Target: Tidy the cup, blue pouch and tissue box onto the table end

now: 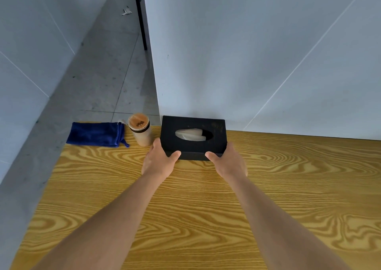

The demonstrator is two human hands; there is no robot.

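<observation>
A black tissue box with a white tissue in its oval slot rests on the wooden table, against the white wall at the far end. My left hand grips its near left corner, thumb on top. My right hand grips the near right corner the same way. A beige cup with a wooden lid stands upright just left of the box, close to my left hand. The blue pouch lies flat at the table's far left corner, beside the cup.
A white wall runs along the table's far edge behind the box. The table's left edge drops to a grey tiled floor. A black post stands on the floor further back.
</observation>
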